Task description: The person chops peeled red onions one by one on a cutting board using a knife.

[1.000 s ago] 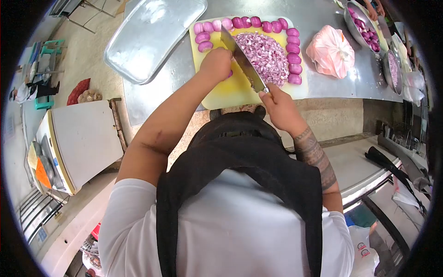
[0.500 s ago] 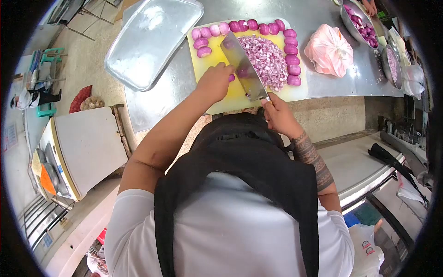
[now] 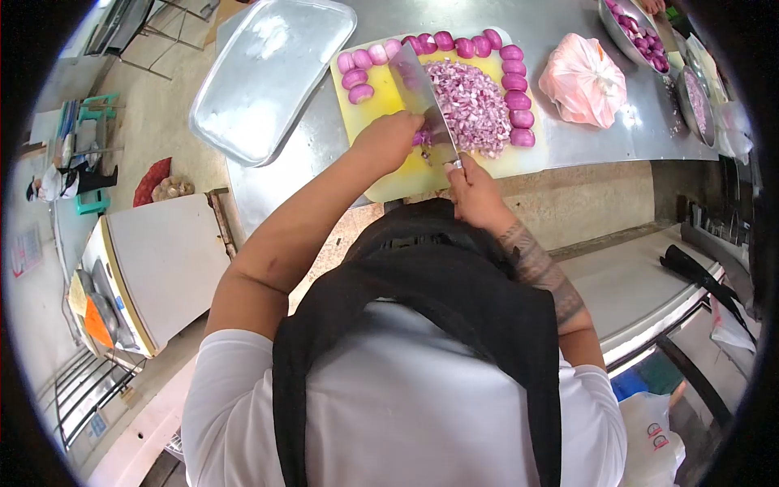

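One broad knife point(image 3: 423, 93) cuts slantwise across the head view, and it's right in the thick of things at top centre! The right hand point(image 3: 479, 191) has it at the lower end, fingers closed firmly round. Over to the left hand point(image 3: 388, 144): fingers bent and drawn together, knuckles close beside the blade, an onion piece point(image 3: 420, 138) showing purple at the fingertips. How firmly those fingers hold it, nobody can tell from here; the tips are hidden.

All of it plays out over a pale yellow cutting board point(image 3: 393, 187), upper centre of the frame. Just right of the blade sits a heap of chopped onion point(image 3: 469, 105), white and purple, and look at the border: peeled onions point(image 3: 515, 81) line up along the left, top and right edges!

Upper left, a shallow metal tray point(image 3: 268, 81) lies on the steel table point(image 3: 560, 146). Right of the board, a knotted pinkish plastic bag point(image 3: 583, 81). Further out, upper right, a metal bowl point(image 3: 614, 36) carries more purple onions point(image 3: 645, 45), with a second bowl point(image 3: 684, 105) just below it holding chopped bits. Far left, a red sack point(image 3: 152, 180) rests near the white chest point(image 3: 166, 256).
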Available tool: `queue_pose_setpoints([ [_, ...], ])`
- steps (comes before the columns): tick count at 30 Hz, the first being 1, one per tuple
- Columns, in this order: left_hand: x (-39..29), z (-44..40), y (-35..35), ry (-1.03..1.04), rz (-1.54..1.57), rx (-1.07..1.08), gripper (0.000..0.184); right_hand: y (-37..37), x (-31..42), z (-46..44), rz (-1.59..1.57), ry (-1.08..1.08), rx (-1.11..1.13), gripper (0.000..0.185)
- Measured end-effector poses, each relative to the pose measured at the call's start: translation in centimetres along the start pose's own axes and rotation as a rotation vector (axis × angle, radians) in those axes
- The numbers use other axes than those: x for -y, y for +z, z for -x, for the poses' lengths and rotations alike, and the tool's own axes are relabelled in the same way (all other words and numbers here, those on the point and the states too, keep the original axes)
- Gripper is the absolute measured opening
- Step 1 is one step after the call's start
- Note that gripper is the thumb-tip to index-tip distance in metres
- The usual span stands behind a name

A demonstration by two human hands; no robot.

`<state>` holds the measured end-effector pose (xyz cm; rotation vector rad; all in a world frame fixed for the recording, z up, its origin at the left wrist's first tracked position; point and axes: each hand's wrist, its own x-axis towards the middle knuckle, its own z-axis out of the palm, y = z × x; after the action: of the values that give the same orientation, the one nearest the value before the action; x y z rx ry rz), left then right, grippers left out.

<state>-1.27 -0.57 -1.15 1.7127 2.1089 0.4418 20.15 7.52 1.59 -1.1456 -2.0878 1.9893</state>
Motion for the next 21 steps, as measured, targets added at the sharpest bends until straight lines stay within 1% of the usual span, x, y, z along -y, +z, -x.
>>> queue_pose_setpoints([
  [1,0.1,0.0,0.1,0.015,0.008,-0.017,0.037,-0.2,0.5,0.3,0.025,0.045,-0.027,0.026],
  [4,-0.3,0.0,-0.6,-0.049,0.029,0.066,0.036,-3.2,4.1,1.2,-0.022,0.148,0.087,0.035],
  [5,-0.1,0.1,-0.5,-0.043,0.033,0.050,0.035,-2.8,4.4,1.7,-0.012,0.138,0.073,0.035],
  [8,0.2,0.0,-0.1,0.004,0.057,0.001,0.032,1.0,-3.3,-0.5,0.126,-0.060,-0.047,0.032],
  [9,0.4,0.0,0.0,0.024,0.069,-0.018,0.031,0.2,1.2,1.0,0.038,0.056,-0.021,0.033],
  [13,0.9,0.4,0.4,0.025,0.055,-0.037,0.031,0.2,3.3,2.0,0.030,0.152,-0.066,0.036],
  [14,1.0,0.3,0.3,0.022,0.057,-0.024,0.031,0.7,2.0,1.5,0.080,0.058,-0.074,0.035],
  [16,0.9,0.3,0.1,0.010,0.065,0.000,0.031,2.5,2.8,0.8,0.187,-0.128,-0.083,0.033],
  [17,0.9,0.4,0.1,0.012,0.071,-0.007,0.031,1.1,3.5,1.8,0.088,0.044,-0.042,0.033],
  [20,1.3,0.6,0.2,0.019,0.082,-0.013,0.031,0.8,5.4,2.9,0.049,0.148,-0.029,0.032],
  [21,1.5,0.5,0.5,0.025,0.079,-0.015,0.032,1.5,3.7,2.2,0.100,0.033,-0.072,0.031],
])
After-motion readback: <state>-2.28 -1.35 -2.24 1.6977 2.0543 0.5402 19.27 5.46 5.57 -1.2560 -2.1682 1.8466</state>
